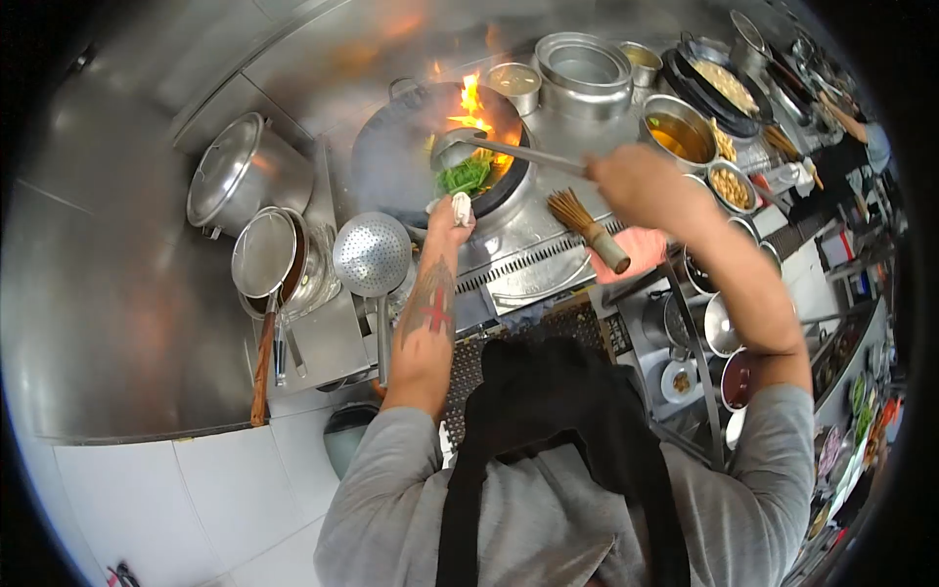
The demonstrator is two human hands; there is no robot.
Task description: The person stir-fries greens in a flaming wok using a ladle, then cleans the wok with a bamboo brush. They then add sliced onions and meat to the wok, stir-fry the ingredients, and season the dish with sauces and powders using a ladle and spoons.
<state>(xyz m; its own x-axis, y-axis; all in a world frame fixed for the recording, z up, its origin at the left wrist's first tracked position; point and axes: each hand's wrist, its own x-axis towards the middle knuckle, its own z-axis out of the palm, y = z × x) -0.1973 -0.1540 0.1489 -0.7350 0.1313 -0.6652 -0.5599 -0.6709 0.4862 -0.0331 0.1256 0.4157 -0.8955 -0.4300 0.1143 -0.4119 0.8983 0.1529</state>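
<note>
My left hand [450, 219] is closed around a folded white cloth [462, 208] at the near edge of a dark wok [383, 152]; any wok handle under the cloth is hidden. Green leafy vegetables [464, 176] lie in the wok, and flames [471, 103] rise at its far right side. My right hand [646, 184] grips the long handle of a metal ladle [528, 154]. The ladle's bowl is over the wok, just above the greens. Smoke or steam blurs the wok's left part.
A perforated skimmer [372, 254], a fine strainer [264, 254] and a lidded stockpot [249, 171] stand left. A bamboo brush [592, 230] and pink cloth [631, 254] lie on the counter's front edge. Pots, including one of orange liquid [680, 137], stand right. Another person [851, 147] is farther right.
</note>
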